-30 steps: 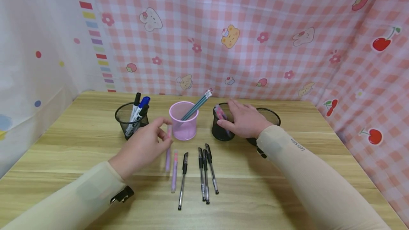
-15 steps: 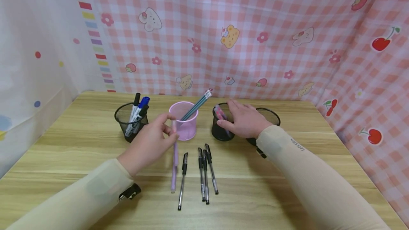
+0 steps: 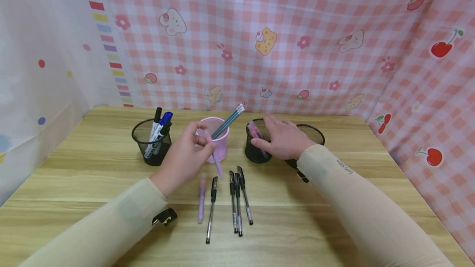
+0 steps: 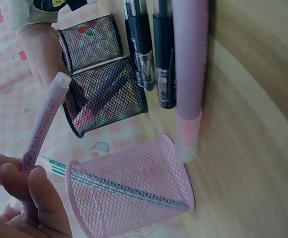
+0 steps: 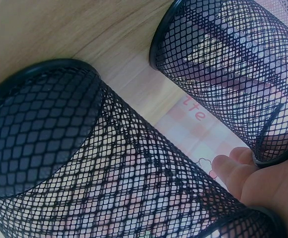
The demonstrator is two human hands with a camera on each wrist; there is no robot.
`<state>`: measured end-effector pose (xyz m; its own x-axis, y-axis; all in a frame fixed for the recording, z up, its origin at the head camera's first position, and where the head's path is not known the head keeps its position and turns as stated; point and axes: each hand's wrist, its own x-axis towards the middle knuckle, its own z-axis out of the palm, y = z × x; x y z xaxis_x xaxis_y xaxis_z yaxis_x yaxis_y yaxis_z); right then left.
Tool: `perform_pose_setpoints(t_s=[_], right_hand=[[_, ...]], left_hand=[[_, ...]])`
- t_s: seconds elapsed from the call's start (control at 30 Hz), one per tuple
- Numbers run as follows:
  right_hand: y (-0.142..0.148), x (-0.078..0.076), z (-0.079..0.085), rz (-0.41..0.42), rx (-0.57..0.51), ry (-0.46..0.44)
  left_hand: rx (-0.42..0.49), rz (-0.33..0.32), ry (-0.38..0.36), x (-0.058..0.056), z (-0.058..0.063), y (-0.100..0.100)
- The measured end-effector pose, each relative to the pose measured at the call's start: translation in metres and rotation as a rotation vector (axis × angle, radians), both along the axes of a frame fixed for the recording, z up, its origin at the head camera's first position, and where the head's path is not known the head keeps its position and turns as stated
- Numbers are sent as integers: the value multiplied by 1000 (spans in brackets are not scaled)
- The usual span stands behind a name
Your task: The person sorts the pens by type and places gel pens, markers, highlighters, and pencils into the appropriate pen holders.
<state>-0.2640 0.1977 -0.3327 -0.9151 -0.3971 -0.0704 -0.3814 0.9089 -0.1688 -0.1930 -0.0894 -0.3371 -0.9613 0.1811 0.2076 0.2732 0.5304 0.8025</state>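
Right hand (image 3: 283,137), fingers relaxed, rests at rim of black cup (image 3: 255,151); left hand (image 3: 190,148) in narrow pinch. Pink cup (image 3: 222,151), pencils (image 3: 228,122) leaning out: could tip if bumped. Purple highlighter (image 3: 217,165), pinched near one end, tilted beside pink cup: may swivel.

Light-brown wood-grain table (image 3: 92,172). Toward far edge, row of round cups: black wire-mesh cup (image 3: 154,160) at left end, pink wire-mesh cup (image 3: 221,150) next, third cup in black mesh (image 3: 256,154), fourth cup in black mesh (image 3: 314,134) at right end. Nearer: lilac highlighter with pink-tinted cap (image 3: 201,202), lone black-capped clear pen (image 3: 212,196) just beside, three matching pens (image 3: 238,205) clustered farther right.
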Motion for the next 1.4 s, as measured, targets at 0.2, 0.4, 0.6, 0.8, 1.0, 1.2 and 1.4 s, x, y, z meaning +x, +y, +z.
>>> perform_pose_setpoints(t_s=[0.2, 0.4, 0.6, 0.8, 1.0, 1.2, 1.4], right_hand=[[0, 0, 0, 0, -3, -1], [-1, 0, 1, -3, -1, 0], [-1, 0, 1, -4, -1, 6], [0, -1, 0, 1, -6, 10], [0, 0, 1, 5, -6, 15], [0, 0, 1, 9, -13, 21], [0, 0, 0, 11, -4, 20]], left_hand=[[70, 12, 32, -4, 2, 8], [165, 34, 49, -10, 3, 17], [281, 78, 67, -15, 5, 27], [442, 132, 90, -23, 4, 37], [565, 171, 138, -29, 3, 47], [504, 194, 201, -33, -2, 57], [429, 192, 218, -33, -5, 64]])
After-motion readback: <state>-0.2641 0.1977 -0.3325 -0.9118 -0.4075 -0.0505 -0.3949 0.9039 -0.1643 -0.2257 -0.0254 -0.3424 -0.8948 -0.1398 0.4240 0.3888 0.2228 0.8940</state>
